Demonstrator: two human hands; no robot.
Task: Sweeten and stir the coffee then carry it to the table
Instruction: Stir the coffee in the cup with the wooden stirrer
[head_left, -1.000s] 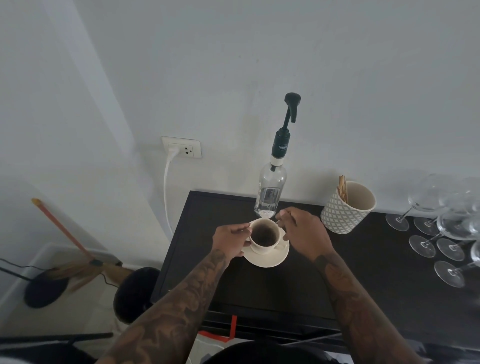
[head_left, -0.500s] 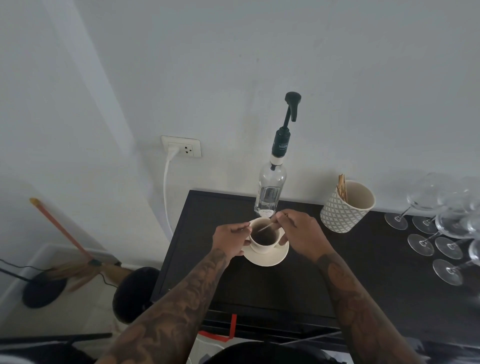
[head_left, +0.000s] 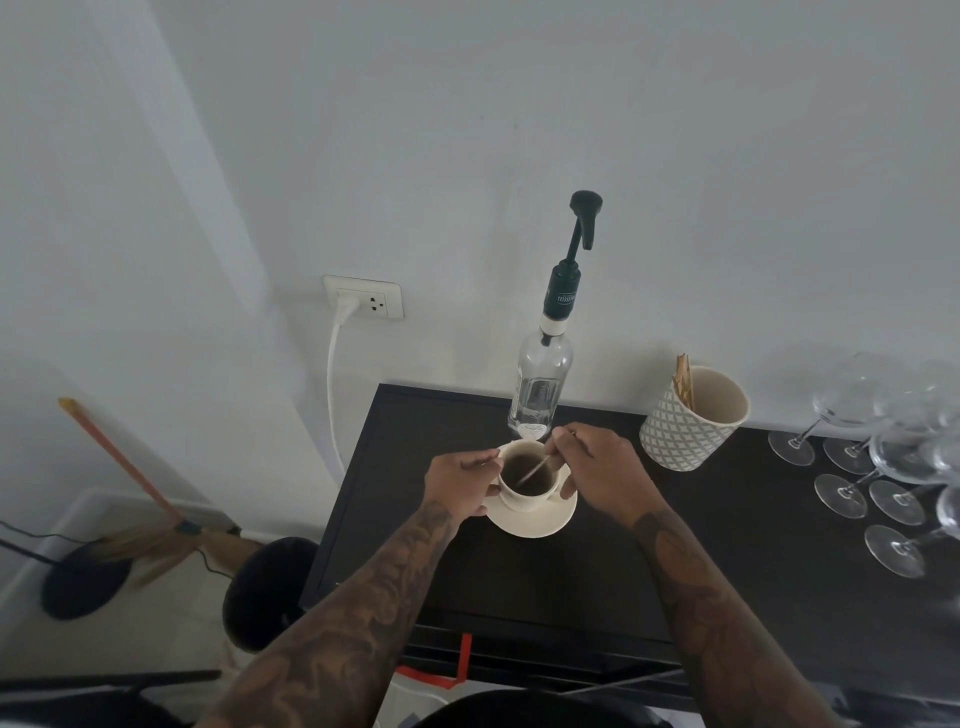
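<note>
A cream cup (head_left: 524, 501) of dark coffee stands on a cream saucer (head_left: 540, 522) on the dark counter (head_left: 519, 582). My left hand (head_left: 460, 486) grips the cup at its left side. My right hand (head_left: 597, 473) pinches a thin wooden stir stick (head_left: 535, 470) whose lower end dips into the coffee. Just behind the cup stands a clear syrup bottle (head_left: 540, 387) with a dark pump top.
A patterned cup (head_left: 685, 421) holding wooden sticks stands to the right of the bottle. Several upturned wine glasses (head_left: 883, 467) crowd the counter's right end. A wall socket (head_left: 363, 299) with a white cable, a broom (head_left: 130, 478) and a black stool (head_left: 270, 587) are at the left.
The stir stick has come into view and now slants down into the coffee; my right hand shifted slightly. My left hand stays on the cup.
</note>
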